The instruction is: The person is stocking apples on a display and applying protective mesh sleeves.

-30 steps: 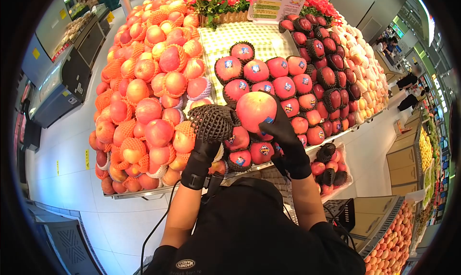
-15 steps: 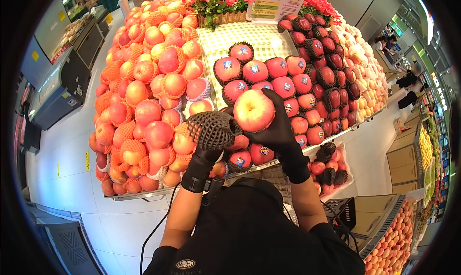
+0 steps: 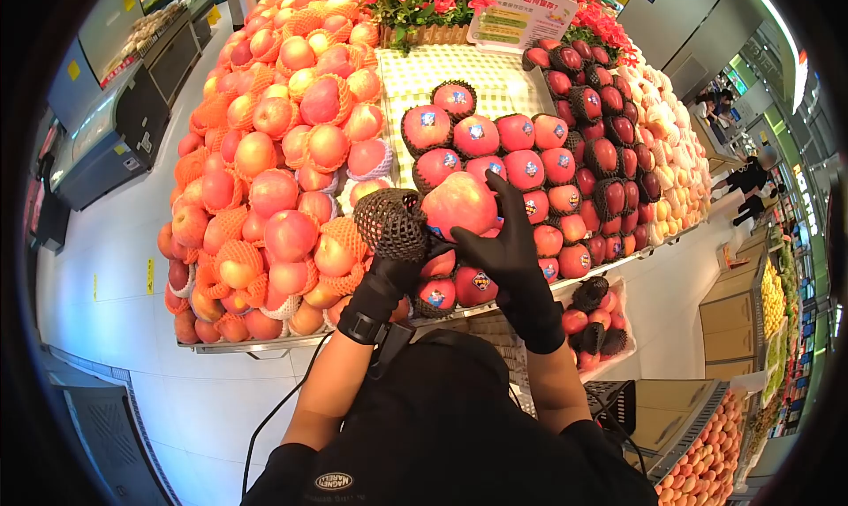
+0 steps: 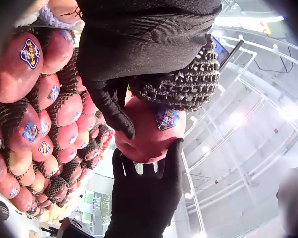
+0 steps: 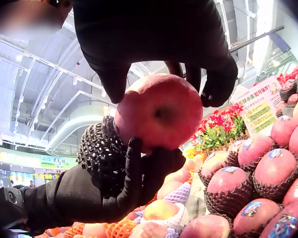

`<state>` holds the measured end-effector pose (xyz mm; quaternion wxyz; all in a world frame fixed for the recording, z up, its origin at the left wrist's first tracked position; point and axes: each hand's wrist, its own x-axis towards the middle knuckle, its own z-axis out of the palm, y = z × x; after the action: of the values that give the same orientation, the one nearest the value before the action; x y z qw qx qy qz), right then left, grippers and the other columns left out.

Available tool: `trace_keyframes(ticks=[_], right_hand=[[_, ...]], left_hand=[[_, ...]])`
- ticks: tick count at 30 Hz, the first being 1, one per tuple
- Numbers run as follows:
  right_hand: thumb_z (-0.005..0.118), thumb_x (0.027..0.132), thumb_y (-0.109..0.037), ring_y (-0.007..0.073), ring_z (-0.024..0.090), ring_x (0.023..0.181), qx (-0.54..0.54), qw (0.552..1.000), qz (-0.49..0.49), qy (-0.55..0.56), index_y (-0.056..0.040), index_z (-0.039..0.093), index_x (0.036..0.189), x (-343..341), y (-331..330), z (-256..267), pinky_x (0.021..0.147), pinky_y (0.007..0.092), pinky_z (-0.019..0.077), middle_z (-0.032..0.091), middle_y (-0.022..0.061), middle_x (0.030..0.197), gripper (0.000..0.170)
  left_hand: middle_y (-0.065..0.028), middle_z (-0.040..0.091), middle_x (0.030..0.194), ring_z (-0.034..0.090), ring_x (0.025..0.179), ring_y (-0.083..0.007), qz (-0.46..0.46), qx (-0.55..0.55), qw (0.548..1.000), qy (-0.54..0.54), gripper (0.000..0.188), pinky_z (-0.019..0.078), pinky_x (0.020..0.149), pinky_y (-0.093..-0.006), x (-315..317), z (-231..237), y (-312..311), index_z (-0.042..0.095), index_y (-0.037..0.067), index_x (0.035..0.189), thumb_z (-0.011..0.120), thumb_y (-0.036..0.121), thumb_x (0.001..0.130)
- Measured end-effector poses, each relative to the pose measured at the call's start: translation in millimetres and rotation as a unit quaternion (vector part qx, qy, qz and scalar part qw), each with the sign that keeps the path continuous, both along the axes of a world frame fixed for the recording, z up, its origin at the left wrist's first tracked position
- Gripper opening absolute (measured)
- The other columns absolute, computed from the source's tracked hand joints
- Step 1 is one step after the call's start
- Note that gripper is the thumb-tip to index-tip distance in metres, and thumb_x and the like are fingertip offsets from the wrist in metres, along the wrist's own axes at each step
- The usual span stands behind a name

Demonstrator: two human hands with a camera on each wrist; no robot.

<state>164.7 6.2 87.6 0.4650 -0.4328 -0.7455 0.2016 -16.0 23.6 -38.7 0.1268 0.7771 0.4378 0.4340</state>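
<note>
A large red apple (image 3: 461, 204) is held up in front of the display, with a blue sticker on its side in the left wrist view. My right hand (image 3: 519, 263), in a black glove, holds it with thumb and fingers spread around it. At the left, my gloved left hand (image 3: 391, 281) grips a black foam fruit net (image 3: 387, 223), which bulges beside the apple. In the right wrist view, left fingers (image 5: 134, 158) also touch the apple's underside, and the net (image 5: 102, 151) hangs against it. The net's inside is hidden.
Sticker-marked apples (image 3: 477, 135) in black nets fill the display's middle, with orange-netted fruit (image 3: 274, 192) at left. Darker red fruit (image 3: 601, 139) is at right. A sign (image 3: 521, 16) and red flowers (image 3: 424, 3) stand behind. Below lies a box of fruit (image 3: 609, 316).
The apple has turned and moved left against the net. My right fingers have spread wider around it. Left fingers now reach onto the apple. The head view has shifted slightly.
</note>
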Motion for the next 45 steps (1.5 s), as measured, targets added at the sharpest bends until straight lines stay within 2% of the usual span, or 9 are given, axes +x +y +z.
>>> trace_keyframes(ticks=[15, 20, 22, 24, 27, 31, 37, 43, 45], right_hand=[[0.084, 0.067, -0.016, 0.0259, 0.048, 0.122, -0.131, 0.987, 0.058, 0.066, -0.0052, 0.036, 0.138, 19.0, 2.8, -2.6, 0.101, 0.0407, 0.0436, 0.045, 0.0127, 0.131, 0.087], [0.086, 0.065, -0.014, 0.0243, 0.047, 0.124, -0.167, 0.974, 0.123, 0.086, -0.0054, 0.035, 0.139, 24.2, -2.2, 5.5, 0.103, 0.0398, 0.0437, 0.045, 0.0116, 0.132, 0.090], [0.086, 0.066, -0.016, 0.0237, 0.048, 0.123, -0.130, 0.979, 0.125, 0.095, -0.0048, 0.035, 0.138, 25.1, -0.4, 2.4, 0.101, 0.0396, 0.0449, 0.046, 0.0122, 0.131, 0.090], [0.086, 0.066, -0.015, 0.0231, 0.049, 0.123, -0.110, 0.979, 0.116, 0.125, -0.0044, 0.035, 0.138, 22.8, -1.4, 3.8, 0.101, 0.0396, 0.0453, 0.045, 0.0128, 0.131, 0.090], [0.086, 0.066, -0.014, 0.0232, 0.049, 0.122, -0.152, 0.973, 0.031, 0.174, -0.0028, 0.033, 0.138, 7.8, -14.4, 20.7, 0.101, 0.0393, 0.0455, 0.045, 0.0135, 0.131, 0.090], [0.085, 0.066, -0.014, 0.0298, 0.046, 0.124, -0.029, 0.997, -0.055, 0.042, -0.0024, 0.033, 0.139, 9.9, -3.0, -3.6, 0.102, 0.0430, 0.0423, 0.046, 0.0169, 0.130, 0.090], [0.086, 0.066, -0.016, 0.0353, 0.047, 0.123, -0.058, 0.997, -0.046, -0.002, -0.0020, 0.038, 0.138, 1.3, -10.9, -0.1, 0.102, 0.0443, 0.0422, 0.047, 0.0208, 0.130, 0.088], [0.084, 0.068, -0.013, 0.0285, 0.052, 0.121, -0.069, 0.995, 0.041, 0.053, -0.0018, 0.042, 0.137, 23.9, -13.6, 2.2, 0.100, 0.0418, 0.0443, 0.051, 0.0167, 0.132, 0.082], [0.084, 0.065, -0.009, 0.0202, 0.051, 0.118, -0.070, 0.994, 0.062, 0.047, -0.0071, 0.044, 0.138, 29.9, -11.7, 6.2, 0.098, 0.0369, 0.0446, 0.050, 0.0089, 0.136, 0.083]], left_hand=[[-0.0109, 0.061, 0.109, 0.055, 0.103, -0.0260, -0.034, -0.122, 0.991, -0.041, 0.033, 0.0448, 0.093, -0.0382, -3.6, 3.0, -12.0, 0.055, 0.007, 0.120, 0.063, 0.013, 0.090], [-0.0081, 0.061, 0.111, 0.057, 0.105, -0.0253, -0.139, -0.298, 0.853, -0.405, 0.032, 0.0470, 0.093, -0.0339, -2.5, 36.5, -26.3, 0.055, 0.007, 0.123, 0.058, 0.014, 0.093], [-0.0071, 0.061, 0.112, 0.057, 0.105, -0.0239, -0.123, -0.251, 0.888, -0.365, 0.031, 0.0479, 0.092, -0.0327, -3.7, 40.4, -24.9, 0.054, 0.008, 0.124, 0.056, 0.013, 0.094], [-0.0066, 0.062, 0.113, 0.058, 0.104, -0.0228, -0.008, -0.014, 0.999, -0.034, 0.031, 0.0482, 0.091, -0.0322, -6.5, 16.0, -9.7, 0.054, 0.008, 0.126, 0.055, 0.012, 0.094], [-0.0090, 0.060, 0.120, 0.055, 0.112, -0.0228, -0.162, -0.333, 0.851, -0.372, 0.035, 0.0439, 0.098, -0.0347, -5.1, 9.3, -10.7, 0.053, 0.007, 0.129, 0.053, 0.009, 0.095], [-0.0098, 0.054, 0.130, 0.049, 0.118, -0.0218, -0.080, -0.110, 0.983, -0.126, 0.037, 0.0376, 0.104, -0.0352, 7.5, 32.9, -22.9, 0.052, 0.006, 0.130, 0.055, 0.008, 0.093], [-0.0121, 0.056, 0.125, 0.050, 0.115, -0.0228, -0.057, -0.149, 0.980, -0.115, 0.038, 0.0385, 0.102, -0.0357, 6.5, 16.2, -20.5, 0.053, 0.006, 0.129, 0.059, 0.010, 0.092], [-0.0172, 0.051, 0.131, 0.047, 0.121, -0.0364, 0.003, -0.085, 0.996, 0.026, 0.055, 0.0390, 0.102, -0.0433, 16.7, 21.1, -14.0, 0.047, 0.004, 0.133, 0.067, 0.028, 0.088], [-0.0164, 0.054, 0.129, 0.049, 0.121, -0.0348, -0.053, -0.129, 0.987, -0.079, 0.055, 0.0390, 0.103, -0.0443, 16.3, 20.0, -15.5, 0.048, 0.005, 0.133, 0.067, 0.031, 0.088]])
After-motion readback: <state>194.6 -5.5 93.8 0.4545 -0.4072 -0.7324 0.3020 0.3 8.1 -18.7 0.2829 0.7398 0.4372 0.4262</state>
